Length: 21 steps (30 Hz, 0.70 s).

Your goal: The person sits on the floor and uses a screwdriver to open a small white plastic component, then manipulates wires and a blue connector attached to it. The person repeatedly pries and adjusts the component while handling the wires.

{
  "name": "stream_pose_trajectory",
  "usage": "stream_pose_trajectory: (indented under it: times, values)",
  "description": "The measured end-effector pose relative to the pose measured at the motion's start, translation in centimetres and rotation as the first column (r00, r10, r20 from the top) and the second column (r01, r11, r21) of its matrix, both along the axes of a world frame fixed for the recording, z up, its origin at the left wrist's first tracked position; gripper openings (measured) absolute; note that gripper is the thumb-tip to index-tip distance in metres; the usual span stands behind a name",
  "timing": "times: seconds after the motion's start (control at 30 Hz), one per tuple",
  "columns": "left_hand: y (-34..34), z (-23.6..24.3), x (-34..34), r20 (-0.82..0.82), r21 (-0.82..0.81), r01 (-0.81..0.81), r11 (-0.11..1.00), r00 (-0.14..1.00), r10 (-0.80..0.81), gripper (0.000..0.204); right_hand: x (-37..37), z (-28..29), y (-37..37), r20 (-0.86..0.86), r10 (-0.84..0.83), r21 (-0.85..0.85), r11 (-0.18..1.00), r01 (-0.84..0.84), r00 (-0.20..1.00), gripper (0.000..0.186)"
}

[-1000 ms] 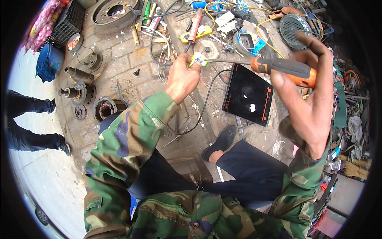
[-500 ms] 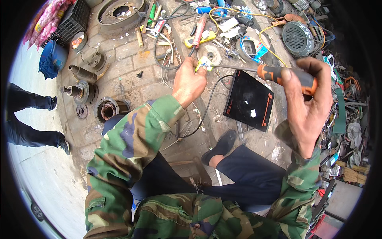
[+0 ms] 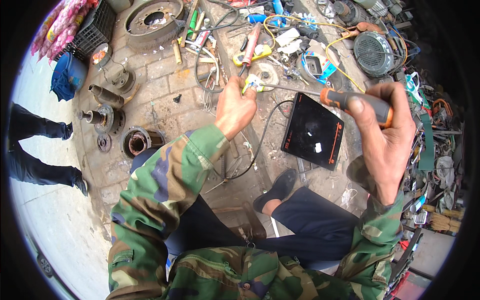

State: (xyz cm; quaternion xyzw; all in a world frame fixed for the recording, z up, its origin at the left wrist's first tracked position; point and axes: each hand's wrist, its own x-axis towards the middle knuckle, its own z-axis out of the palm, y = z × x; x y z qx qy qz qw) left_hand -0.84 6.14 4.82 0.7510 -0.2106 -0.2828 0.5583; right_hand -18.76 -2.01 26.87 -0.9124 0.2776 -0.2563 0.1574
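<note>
My left hand (image 3: 234,109) pinches a small yellow-and-white piece (image 3: 252,84), which looks like a plug; the fingers hide part of it. My right hand (image 3: 389,137) is closed around the grey-and-orange handle of a screwdriver (image 3: 340,100). Its long shaft points left, and the tip meets the yellow-and-white piece; whether it sits in a screw is too small to tell. Below the shaft lies a flat black induction cooker (image 3: 311,127) with orange markings and white scraps on top. A black cable (image 3: 258,146) curves from its upper left side towards the ground.
A red-handled tool (image 3: 251,44) and a yellow meter (image 3: 253,55) lie beyond my hands. Motor parts (image 3: 109,118) stand at left, below a round metal drum (image 3: 154,22). A round motor grille (image 3: 373,53) and heaped scrap line the right. Another person's legs (image 3: 42,167) show far left.
My right hand and the screwdriver have shifted slightly left and down in view. My left hand still holds the small piece, with the tip against it.
</note>
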Motion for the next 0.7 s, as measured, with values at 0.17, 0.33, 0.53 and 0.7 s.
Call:
stream_pose_trajectory:
  times: [0.17,0.33,0.53,0.7]
  values:
    - [-0.3,-0.1,-0.1,0.002,0.011,0.017,1.0,1.0,-0.017,0.033,0.3,-0.1,0.1,0.178,0.13,-0.085,0.99,-0.117,0.975,0.039]
    - [0.0,0.1,0.1,-0.027,0.019,0.007,1.0,1.0,-0.007,0.033,-0.4,0.1,-0.1,0.007,0.012,0.125,0.992,-0.013,1.0,0.041]
    - [-0.2,0.1,0.1,0.028,0.027,-0.001,1.0,1.0,0.0,0.034,-0.7,-0.4,-0.8,0.054,0.039,-0.121,0.992,-0.032,0.998,0.044]
    - [-0.1,0.0,0.6,-0.001,-0.014,-0.027,1.0,1.0,0.027,0.032,-0.2,-0.3,-0.8,0.089,0.046,0.097,0.994,-0.055,0.995,0.043]
